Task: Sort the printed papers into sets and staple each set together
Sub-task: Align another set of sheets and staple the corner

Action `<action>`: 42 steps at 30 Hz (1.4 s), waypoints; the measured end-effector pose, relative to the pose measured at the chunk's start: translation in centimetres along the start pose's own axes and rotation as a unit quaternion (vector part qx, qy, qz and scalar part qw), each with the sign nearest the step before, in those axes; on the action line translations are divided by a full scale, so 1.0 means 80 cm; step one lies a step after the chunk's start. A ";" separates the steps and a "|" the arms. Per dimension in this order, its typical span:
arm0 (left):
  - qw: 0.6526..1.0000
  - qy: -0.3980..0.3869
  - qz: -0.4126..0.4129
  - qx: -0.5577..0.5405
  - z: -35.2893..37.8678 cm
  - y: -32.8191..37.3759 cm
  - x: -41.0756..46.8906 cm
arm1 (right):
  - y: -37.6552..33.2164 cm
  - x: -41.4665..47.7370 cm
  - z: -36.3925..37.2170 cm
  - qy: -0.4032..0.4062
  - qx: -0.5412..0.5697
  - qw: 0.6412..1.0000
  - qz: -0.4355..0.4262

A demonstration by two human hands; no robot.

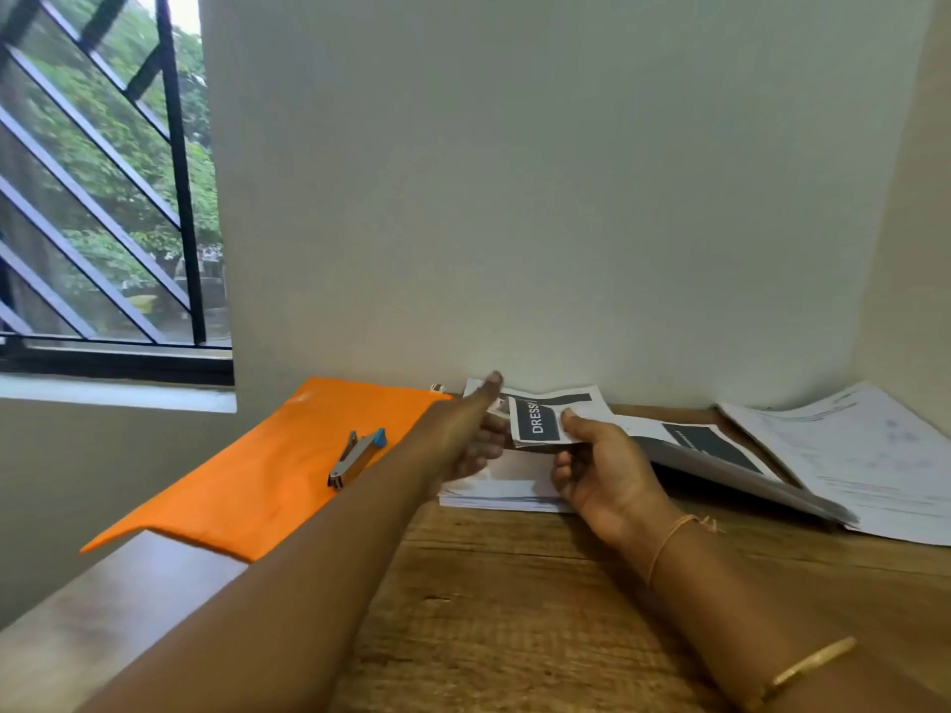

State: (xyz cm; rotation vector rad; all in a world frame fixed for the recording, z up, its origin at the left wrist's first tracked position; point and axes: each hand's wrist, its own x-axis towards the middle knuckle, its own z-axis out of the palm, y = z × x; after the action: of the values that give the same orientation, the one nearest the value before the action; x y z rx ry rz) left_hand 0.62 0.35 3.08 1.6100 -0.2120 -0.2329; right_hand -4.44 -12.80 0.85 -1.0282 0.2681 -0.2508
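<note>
While the stapler (357,458) lies untouched on the orange folder (267,470) at the left of the wooden table (514,599), both hands are occupied with a printed sheet (538,419) bearing a dark heading block, held just above a white stack (494,488) near the wall. Right hand (602,470): thumb pressed on the sheet's near edge, fingers curled beneath, a firm pinch. Left hand (463,434): forefinger straight past the far left corner, the other fingers curled under the left edge; it appears to grasp the same sheet, though the thumb is hidden. To the right, a thick bundle (720,455) with similar dark print rests partly on a spread of loose pages (864,455). Assessment: sorting is in hand, and stapling of this set is not yet begun. The next move calls for matching the sheet to its set, squaring the edges, then reaching left for the stapler, which lies well apart from the papers.
</note>
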 end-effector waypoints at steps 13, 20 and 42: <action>0.805 0.212 -0.009 0.555 -0.106 -0.044 0.051 | 0.002 0.007 0.000 -0.013 -0.018 1.000 -0.009; 0.806 0.183 0.038 0.562 -0.106 -0.051 0.061 | 0.004 0.003 0.001 -0.006 -0.024 1.000 -0.004; 0.982 -0.165 -0.062 -0.065 -0.042 -0.013 -0.012 | 0.001 -0.019 0.011 0.000 0.018 1.000 -0.004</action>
State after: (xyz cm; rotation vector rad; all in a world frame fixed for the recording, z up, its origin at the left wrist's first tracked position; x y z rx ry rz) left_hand 0.59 3.89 2.25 1.4498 -0.3449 -0.6008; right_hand -5.60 -11.56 1.38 -0.9934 0.2578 -0.2622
